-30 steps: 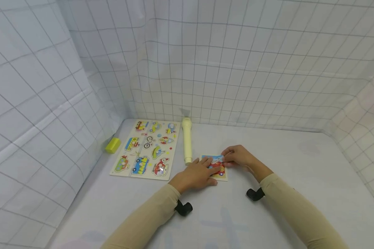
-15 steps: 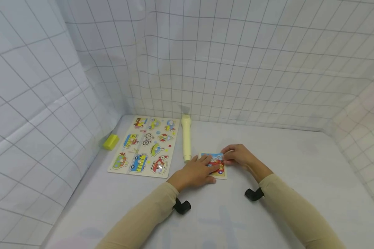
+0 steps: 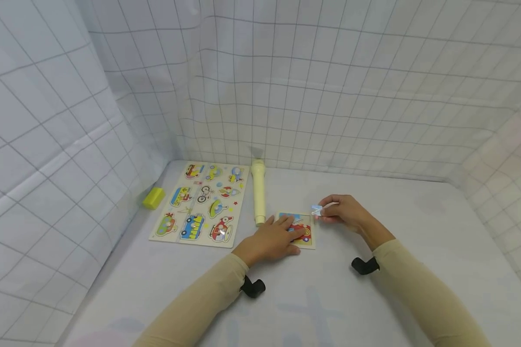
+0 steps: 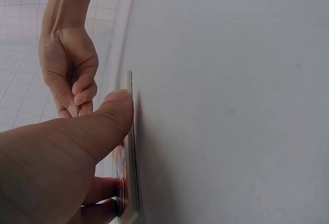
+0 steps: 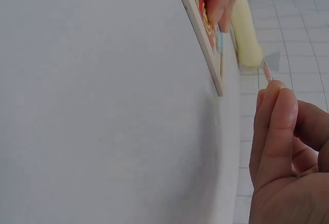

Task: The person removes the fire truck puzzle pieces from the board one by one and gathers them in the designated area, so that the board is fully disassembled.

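A small square jigsaw puzzle (image 3: pixel 311 245) with a red vehicle picture lies flat on the white table. My left hand (image 3: pixel 273 240) rests on it with fingers spread, covering its left part; in the left wrist view the thumb (image 4: pixel 115 108) is at the board's edge. Between thumb and fingertips my right hand (image 3: pixel 347 212) pinches a light blue puzzle piece (image 3: pixel 316 210), just beyond the board's upper right corner. The right wrist view shows that piece edge-on, above the fingertips. A recess shows at the board's upper right.
To the left lies a larger peg puzzle board (image 3: pixel 230 245) with several vehicle pieces. A pale yellow flashlight-shaped tube (image 3: pixel 259 193) lies between the two boards. By the left wall sits a yellow block (image 3: pixel 154 198). Grid-patterned curtains (image 3: pixel 330 120) enclose the table at the back and sides.
My right hand has lifted the light blue piece out of the puzzle's upper right corner and moved up and right with it. My left hand stays on the board.
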`<state>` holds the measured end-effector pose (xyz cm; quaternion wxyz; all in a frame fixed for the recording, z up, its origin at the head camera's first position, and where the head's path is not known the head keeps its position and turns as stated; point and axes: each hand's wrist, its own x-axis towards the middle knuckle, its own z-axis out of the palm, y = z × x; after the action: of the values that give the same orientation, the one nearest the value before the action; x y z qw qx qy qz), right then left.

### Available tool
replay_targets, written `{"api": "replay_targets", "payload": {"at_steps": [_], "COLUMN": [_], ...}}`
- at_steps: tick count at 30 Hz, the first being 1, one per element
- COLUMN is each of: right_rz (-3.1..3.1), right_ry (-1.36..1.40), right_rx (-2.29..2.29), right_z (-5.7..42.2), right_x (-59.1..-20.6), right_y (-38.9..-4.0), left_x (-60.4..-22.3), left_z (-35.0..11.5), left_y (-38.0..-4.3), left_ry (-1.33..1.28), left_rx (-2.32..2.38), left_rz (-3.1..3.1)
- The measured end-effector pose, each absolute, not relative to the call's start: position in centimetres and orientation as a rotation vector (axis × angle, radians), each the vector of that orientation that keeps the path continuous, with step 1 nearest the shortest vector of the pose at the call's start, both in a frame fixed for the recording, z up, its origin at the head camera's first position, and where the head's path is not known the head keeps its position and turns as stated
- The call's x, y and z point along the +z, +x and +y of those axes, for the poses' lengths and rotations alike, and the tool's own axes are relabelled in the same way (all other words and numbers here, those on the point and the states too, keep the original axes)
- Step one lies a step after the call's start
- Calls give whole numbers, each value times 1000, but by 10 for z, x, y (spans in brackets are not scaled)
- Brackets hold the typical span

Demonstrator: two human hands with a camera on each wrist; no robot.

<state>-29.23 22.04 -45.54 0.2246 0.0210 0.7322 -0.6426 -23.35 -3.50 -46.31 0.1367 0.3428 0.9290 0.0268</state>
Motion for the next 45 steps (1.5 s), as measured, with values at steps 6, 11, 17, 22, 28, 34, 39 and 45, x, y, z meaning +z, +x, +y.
{"api": "replay_targets", "payload": {"at_steps": [6, 11, 17, 22, 28, 34, 39, 45], "right_rz": [2035, 2124, 2187, 2409, 2647, 2358, 2196, 2182], "right_ry": [61, 57, 172, 100, 12, -45, -85, -57], "right_rx": [-1745, -1640, -1549, -1319, -1153, -1393, -1460, -1485], "right_z": [253, 302, 360, 370, 332, 249, 192, 172], "right_x": [-446, -446, -455, -458, -443, -449, -460, -465], "right_y": [-287, -275, -257, -254, -260, -274, -278, -279], "left_x": [-466, -464, -462, -462, -463, -464, -462, -461], "left_z": [-35, -36, -37, -37, -36, -38, -39, -37], "left_y": [-234, -233, -232, -231, -232, -232, -233, -231], "left_ry": [993, 995, 989, 970, 971, 972, 972, 1007], "left_rx": [63, 67, 87, 82, 90, 115, 110, 102], "left_rz": [2695, 2692, 2671, 2672, 2672, 2663, 2653, 2652]}}
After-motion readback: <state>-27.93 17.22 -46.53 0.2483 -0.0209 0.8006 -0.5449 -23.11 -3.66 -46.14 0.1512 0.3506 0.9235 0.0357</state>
